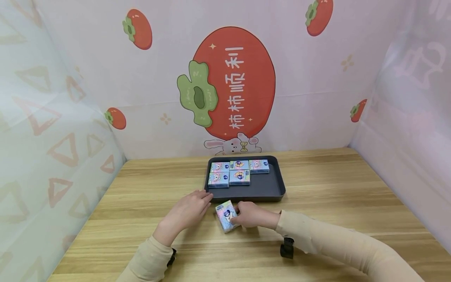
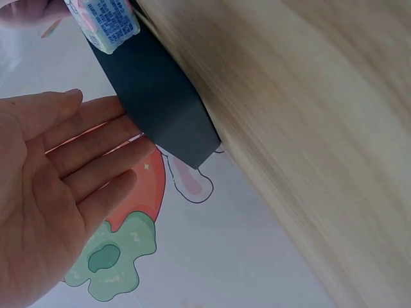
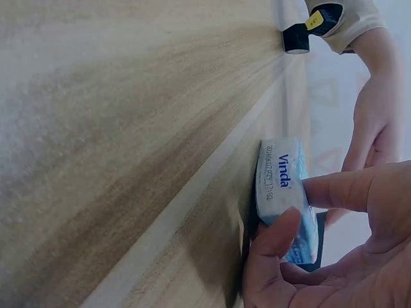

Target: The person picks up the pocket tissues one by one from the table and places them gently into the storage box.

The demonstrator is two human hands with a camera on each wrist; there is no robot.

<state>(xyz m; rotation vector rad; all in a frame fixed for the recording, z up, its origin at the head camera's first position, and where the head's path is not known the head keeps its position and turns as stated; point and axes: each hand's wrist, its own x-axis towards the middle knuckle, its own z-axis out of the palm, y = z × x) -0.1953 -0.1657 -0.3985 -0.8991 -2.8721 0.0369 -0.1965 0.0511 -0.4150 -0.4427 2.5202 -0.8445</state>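
A small blue pocket-tissue pack [image 1: 224,214], printed "Vinda" on its end in the right wrist view, is tilted just in front of the dark tray [image 1: 265,187]. My right hand [image 1: 251,214] pinches this pack between thumb and fingers from its right side. At the tray's front left corner, my left hand [image 1: 190,207] touches the rim with straight fingers. The left wrist view shows that palm [image 2: 45,192] facing the camera, fingertips against the tray wall [image 2: 160,102]. Inside the tray, several similar tissue packs [image 1: 239,177] lie in two rows toward the back left.
The wooden table [image 1: 148,199] extends on both sides of the tray. Behind it stands a pale backdrop [image 1: 158,78] with printed red persimmons. A black strap [image 1: 287,248] hangs under the right sleeve.
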